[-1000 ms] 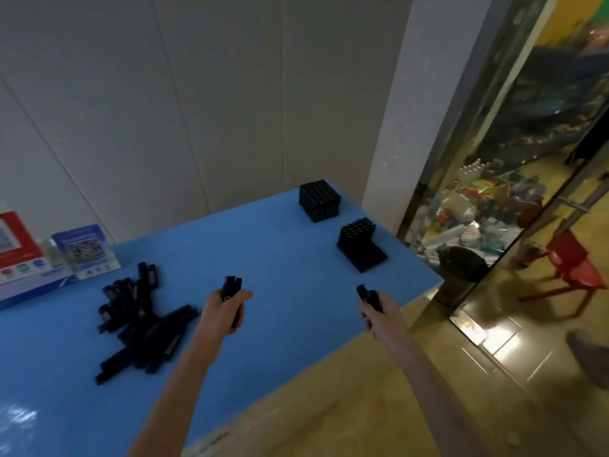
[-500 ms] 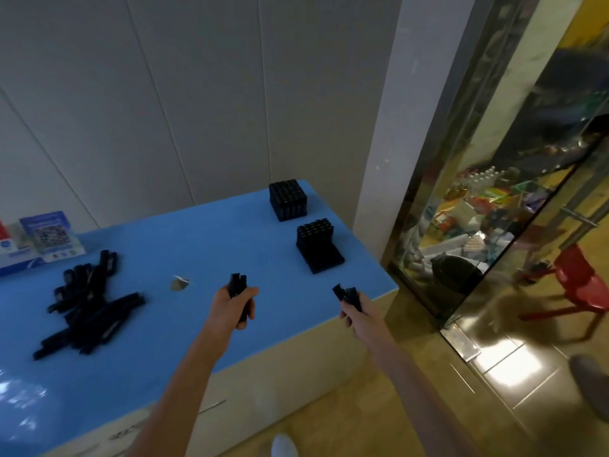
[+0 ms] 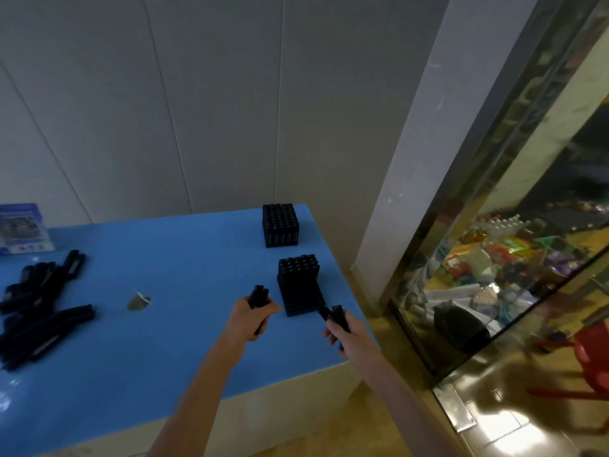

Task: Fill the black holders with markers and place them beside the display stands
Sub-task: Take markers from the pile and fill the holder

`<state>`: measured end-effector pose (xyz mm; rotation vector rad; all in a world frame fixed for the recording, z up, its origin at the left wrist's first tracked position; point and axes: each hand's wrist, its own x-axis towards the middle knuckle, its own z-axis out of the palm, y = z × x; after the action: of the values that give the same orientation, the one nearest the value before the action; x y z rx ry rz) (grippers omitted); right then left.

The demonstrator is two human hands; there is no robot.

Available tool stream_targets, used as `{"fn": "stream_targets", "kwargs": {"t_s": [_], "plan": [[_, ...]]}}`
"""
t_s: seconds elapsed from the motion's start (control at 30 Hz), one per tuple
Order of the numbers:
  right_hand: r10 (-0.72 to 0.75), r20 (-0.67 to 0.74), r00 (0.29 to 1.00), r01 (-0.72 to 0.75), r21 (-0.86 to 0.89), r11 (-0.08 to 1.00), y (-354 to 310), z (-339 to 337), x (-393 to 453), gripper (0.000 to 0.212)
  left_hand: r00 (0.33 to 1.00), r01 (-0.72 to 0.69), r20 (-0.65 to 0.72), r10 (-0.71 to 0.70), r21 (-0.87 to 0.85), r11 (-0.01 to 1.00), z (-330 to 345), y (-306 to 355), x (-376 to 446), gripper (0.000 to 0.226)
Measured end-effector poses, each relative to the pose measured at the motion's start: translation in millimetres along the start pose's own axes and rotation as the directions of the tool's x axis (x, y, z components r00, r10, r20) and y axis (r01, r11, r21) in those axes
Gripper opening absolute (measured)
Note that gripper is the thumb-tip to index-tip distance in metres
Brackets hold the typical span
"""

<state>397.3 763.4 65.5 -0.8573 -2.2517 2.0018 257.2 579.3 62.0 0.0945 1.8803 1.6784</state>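
Observation:
Two black holders stand on the blue table (image 3: 171,324). The far holder (image 3: 280,225) looks full of markers. The near holder (image 3: 299,283) is partly filled, its front part lower. My left hand (image 3: 248,319) grips a few black markers (image 3: 258,296) upright, just left of the near holder. My right hand (image 3: 346,334) grips more black markers (image 3: 334,316) at the holder's front right corner. A heap of loose black markers (image 3: 39,301) lies at the table's left.
A blue display stand (image 3: 21,227) leans at the back left by the wall. A small grey scrap (image 3: 138,301) lies mid-table. A white pillar and a glass partition stand to the right, with a red chair (image 3: 590,351) on the shiny floor.
My view has swung right and closer. Both hands, still holding markers, have moved forward to the near holder.

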Motion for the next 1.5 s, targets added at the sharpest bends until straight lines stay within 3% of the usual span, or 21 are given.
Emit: {"fn": "stream_targets", "kwargs": {"t_s": [0.27, 0.47, 0.67, 1.03, 1.3, 1.5], "plan": [[-0.068, 0.154, 0.986, 0.056, 0.078, 0.995, -21, -16, 37, 0.013, 0.997, 0.011, -0.078, -0.012, -0.016, 1.000, 45, 9, 8, 0.020], [-0.137, 0.308, 0.941, 0.131, 0.040, 0.991, -36, -19, 65, 0.020, 0.975, -0.043, -0.217, 0.039, -0.015, 0.999, 62, 25, 14, 0.011], [-0.144, 0.442, 0.886, 0.136, 0.050, 0.990, -42, -24, 86, 0.018, 0.961, -0.057, -0.270, 0.054, -0.003, 0.998, 65, 36, 15, 0.020], [-0.124, 0.420, 0.899, 0.155, -0.040, 0.987, -48, -31, 121, 0.018, 0.914, -0.069, -0.404, 0.040, -0.059, 0.996, 18, 40, 16, 0.018], [-0.116, 0.469, 0.876, 0.095, 0.067, 0.993, -46, -27, 132, 0.040, 0.893, -0.079, -0.450, 0.025, -0.103, 0.992, -8, 31, 22, 0.021], [-0.080, 0.520, 0.850, 0.072, 0.036, 0.997, -46, -22, 136, 0.021, 0.889, -0.085, -0.457, 0.026, -0.111, 0.990, -17, 29, 24, 0.019]]}}
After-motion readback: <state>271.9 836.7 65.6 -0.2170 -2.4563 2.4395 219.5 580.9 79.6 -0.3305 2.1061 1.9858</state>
